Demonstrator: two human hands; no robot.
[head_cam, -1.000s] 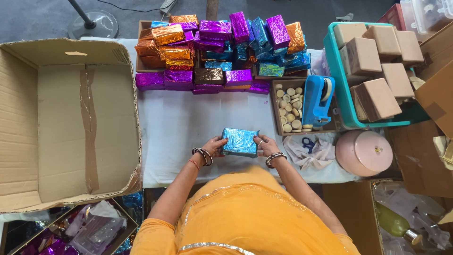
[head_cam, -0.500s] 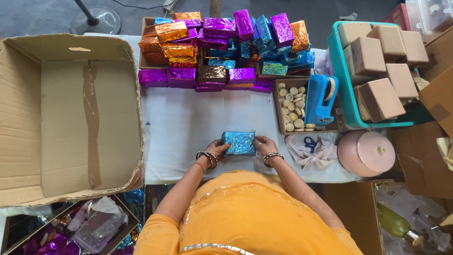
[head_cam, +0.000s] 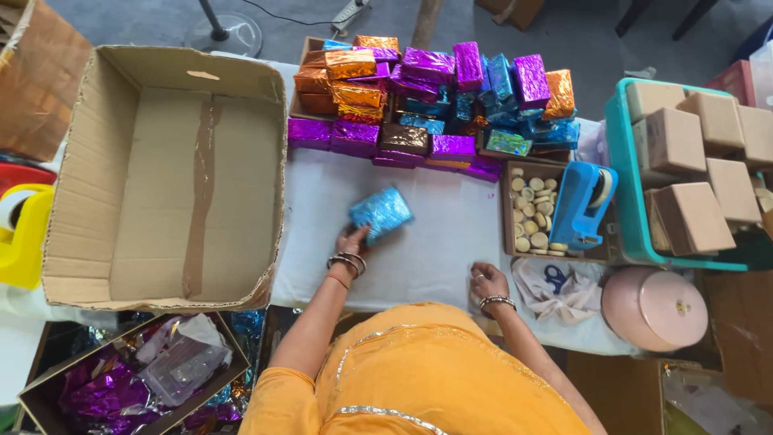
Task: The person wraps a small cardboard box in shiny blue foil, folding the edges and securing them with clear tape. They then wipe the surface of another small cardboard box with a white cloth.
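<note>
Blue foil-wrapped block (head_cam: 381, 214) sits tilted just above the white-covered bench (head_cam: 435, 242), its lower left corner pinched by the fingers of the left hand (head_cam: 351, 241); the rest of it juts up and to the right, past the fingertips. Its wrap is crinkled and shiny, its shape a flat brick. The right hand (head_cam: 485, 281) rests flat on the cloth, well apart from the block, fingers loosely spread and holding nothing. Behind lies a heap of similar purple, orange and blue foil blocks (head_cam: 435, 89). An open corrugated cardboard box (head_cam: 169, 177) stands to the left.
</note>
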